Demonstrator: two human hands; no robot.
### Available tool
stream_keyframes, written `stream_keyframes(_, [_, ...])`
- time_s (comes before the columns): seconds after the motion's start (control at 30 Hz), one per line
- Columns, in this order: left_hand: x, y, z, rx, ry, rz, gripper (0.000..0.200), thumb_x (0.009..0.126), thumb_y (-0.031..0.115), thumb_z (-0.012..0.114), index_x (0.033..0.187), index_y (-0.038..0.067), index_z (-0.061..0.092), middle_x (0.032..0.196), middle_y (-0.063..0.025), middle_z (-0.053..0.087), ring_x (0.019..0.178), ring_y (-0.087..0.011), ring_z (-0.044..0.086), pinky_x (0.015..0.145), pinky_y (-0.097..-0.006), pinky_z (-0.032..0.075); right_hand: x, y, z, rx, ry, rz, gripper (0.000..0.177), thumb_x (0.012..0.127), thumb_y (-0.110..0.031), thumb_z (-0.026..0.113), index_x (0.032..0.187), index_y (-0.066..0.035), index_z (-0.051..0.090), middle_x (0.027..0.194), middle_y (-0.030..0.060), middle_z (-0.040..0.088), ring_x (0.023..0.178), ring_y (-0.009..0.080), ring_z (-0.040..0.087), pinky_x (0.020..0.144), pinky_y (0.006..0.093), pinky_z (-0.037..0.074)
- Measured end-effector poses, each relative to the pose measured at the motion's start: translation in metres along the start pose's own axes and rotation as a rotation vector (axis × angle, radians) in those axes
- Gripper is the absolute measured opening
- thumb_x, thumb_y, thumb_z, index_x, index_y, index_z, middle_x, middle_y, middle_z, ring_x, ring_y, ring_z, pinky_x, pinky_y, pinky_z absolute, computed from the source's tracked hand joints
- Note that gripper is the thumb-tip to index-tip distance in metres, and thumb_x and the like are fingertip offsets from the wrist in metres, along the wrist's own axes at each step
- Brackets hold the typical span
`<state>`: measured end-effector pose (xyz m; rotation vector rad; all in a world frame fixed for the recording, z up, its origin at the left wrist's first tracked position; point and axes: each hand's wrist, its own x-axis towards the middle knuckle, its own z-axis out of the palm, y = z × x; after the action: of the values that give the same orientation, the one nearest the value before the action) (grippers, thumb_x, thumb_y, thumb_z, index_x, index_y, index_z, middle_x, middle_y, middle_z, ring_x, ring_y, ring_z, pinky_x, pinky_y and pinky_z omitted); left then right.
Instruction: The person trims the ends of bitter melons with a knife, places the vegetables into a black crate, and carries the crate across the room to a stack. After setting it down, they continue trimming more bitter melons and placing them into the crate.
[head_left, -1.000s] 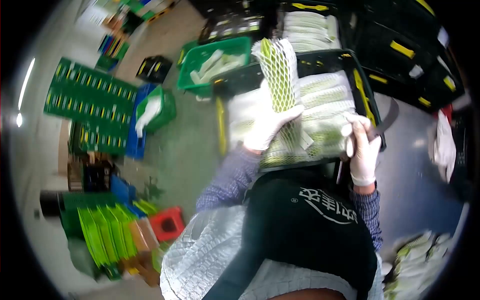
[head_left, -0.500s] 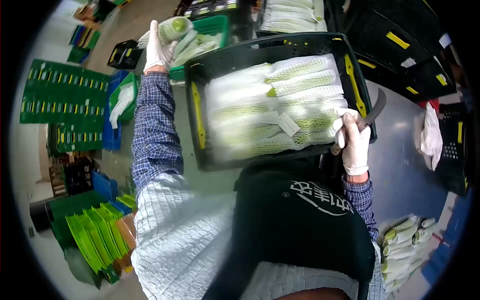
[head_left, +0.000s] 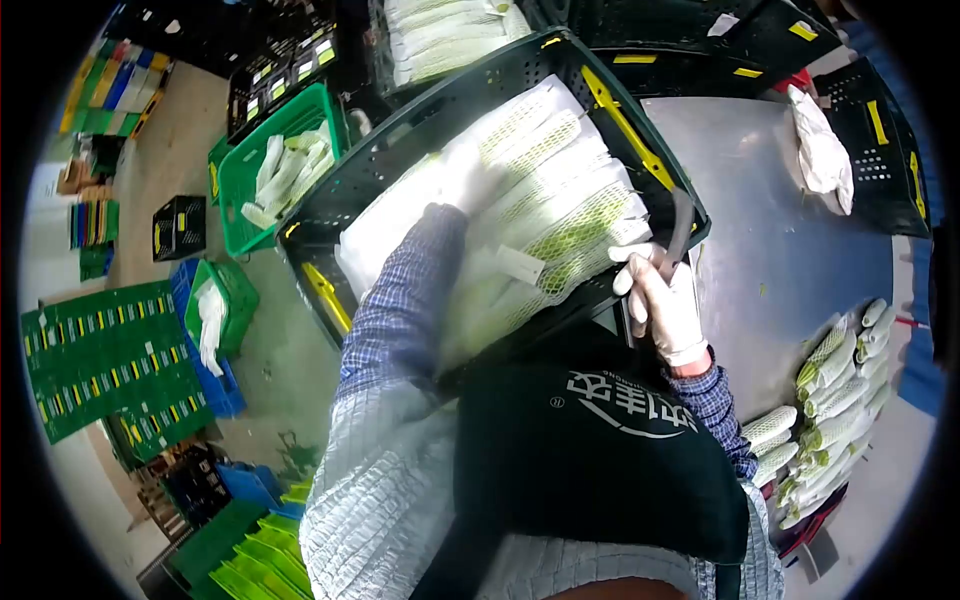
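Note:
A dark crate (head_left: 400, 130) with yellow handles sits in front of me, tilted in view. Rows of long, pale green vegetables in white foam net sleeves (head_left: 570, 215) fill it, and a small white tag (head_left: 520, 265) lies on them. My left hand (head_left: 465, 180), gloved in white, is over the crate's middle, right at the sleeved vegetables; motion smears its fingers, so I cannot tell what it holds. By the crate's near right corner, my gloved right hand (head_left: 665, 315) is closed around a knife, its curved dark blade (head_left: 682, 225) pointing up along the crate's edge.
Left of the crate stands a green basket (head_left: 235, 185) with more white-sleeved pieces. Another crate of sleeved vegetables (head_left: 450, 40) is behind. To the right, a metal tabletop (head_left: 740, 200) carries a white bag (head_left: 822, 150), and sleeved vegetables (head_left: 835, 410) are piled at lower right.
My left hand has moved right, from above the green basket, where it held a sleeved vegetable, to over the crate. My right hand keeps the knife. The whole view has turned.

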<state>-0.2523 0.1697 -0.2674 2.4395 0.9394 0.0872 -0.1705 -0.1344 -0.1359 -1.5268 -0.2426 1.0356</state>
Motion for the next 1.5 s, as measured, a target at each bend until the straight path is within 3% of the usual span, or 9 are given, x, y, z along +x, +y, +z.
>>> stream_keyframes(0.6, [0.086,-0.037,0.034,-0.067,-0.299,-0.118,0.098,0.057,0.060,0.090,0.122,-0.008,0.062,0.115,-0.0242,0.069,0.107,-0.0321,0.068,0.094,-0.0349,0.053,-0.011,0.015,-0.009,-0.030,0.010,-0.023,0.028,0.104,-0.023,0.052,0.113,-0.001,0.067,0.075,0.0000,0.062,0.041,0.0022,0.040,0.037,0.0193,0.033])
stream_keyframes(0.7, [0.069,-0.036,0.035,-0.419,-0.115,0.059,0.073,0.063,0.039,0.093,0.114,-0.003,0.062,0.104,-0.0173,0.071,0.095,-0.0240,0.069,0.088,-0.0336,0.054,-0.012,0.004,-0.009,-0.064,0.006,-0.034,0.028,0.104,-0.022,0.052,0.114,-0.001,0.067,0.076,0.0004,0.063,0.042,0.0020,0.040,0.037,0.0191,0.033])
stream_keyframes(0.8, [0.042,-0.022,0.010,-0.730,-0.056,-0.102,0.046,0.071,0.015,0.090,0.103,0.002,0.059,0.100,-0.0087,0.069,0.090,-0.0145,0.065,0.083,-0.0308,0.053,-0.012,0.004,-0.017,-0.040,0.012,-0.092,0.025,0.103,-0.020,0.056,0.115,-0.002,0.069,0.075,-0.0007,0.066,0.044,0.0011,0.043,0.040,0.0173,0.032])
stream_keyframes(0.9, [0.005,0.012,-0.042,-0.704,0.014,0.112,0.048,0.074,0.014,0.087,0.109,0.003,0.055,0.106,-0.0072,0.065,0.095,-0.0122,0.062,0.084,-0.0296,0.051,-0.005,0.004,-0.024,-0.112,0.059,-0.142,0.025,0.101,-0.020,0.058,0.114,-0.002,0.068,0.075,-0.0013,0.064,0.051,0.0022,0.048,0.048,0.0174,0.038])
stream_keyframes(1.0, [-0.036,0.056,-0.072,-0.930,-0.011,0.330,0.068,0.072,0.019,0.087,0.128,0.000,0.054,0.113,-0.0071,0.065,0.104,-0.0141,0.061,0.094,-0.0306,0.048,0.011,-0.013,-0.027,-0.673,0.266,-0.398,0.029,0.093,-0.010,0.061,0.120,-0.001,0.064,0.087,0.0072,0.068,0.071,0.0158,0.064,0.067,0.0269,0.053])
stream_keyframes(1.07, [-0.067,0.089,-0.083,-1.179,-0.168,0.224,0.074,0.071,0.019,0.087,0.134,-0.001,0.052,0.119,-0.0075,0.065,0.108,-0.0148,0.061,0.096,-0.0310,0.048,0.023,-0.025,-0.029,-0.781,0.367,-0.928,0.038,0.086,-0.005,0.061,0.123,-0.001,0.062,0.102,0.0139,0.070,0.082,0.0268,0.071,0.077,0.0329,0.057])
stream_keyframes(1.13, [-0.094,0.113,-0.089,-1.274,-0.287,0.143,0.078,0.071,0.019,0.086,0.138,-0.002,0.051,0.125,-0.0084,0.064,0.112,-0.0150,0.060,0.098,-0.0309,0.047,0.021,-0.049,-0.028,-0.887,0.345,-0.959,0.042,0.082,0.002,0.061,0.124,-0.004,0.063,0.107,0.0197,0.070,0.090,0.0296,0.072,0.077,0.0338,0.057])
stream_keyframes(1.4, [-0.123,0.111,-0.091,-0.713,-0.262,0.304,0.084,0.066,0.019,0.089,0.138,-0.003,0.051,0.122,-0.0099,0.065,0.108,-0.0161,0.063,0.094,-0.0309,0.051,0.064,-0.041,-0.042,-1.037,0.520,-1.246,0.046,0.083,-0.009,0.061,0.129,-0.006,0.061,0.083,0.0102,0.070,0.068,0.0274,0.068,0.067,0.0343,0.057])
stream_keyframes(1.5, [-0.130,0.120,-0.104,-0.722,-0.253,0.260,0.086,0.065,0.018,0.090,0.138,-0.003,0.051,0.119,-0.0104,0.066,0.104,-0.0167,0.065,0.090,-0.0312,0.053,0.077,-0.025,-0.085,-1.004,0.581,-0.876,0.041,0.090,-0.011,0.058,0.131,-0.005,0.059,0.099,0.0136,0.073,0.082,0.0270,0.072,0.077,0.0324,0.059])
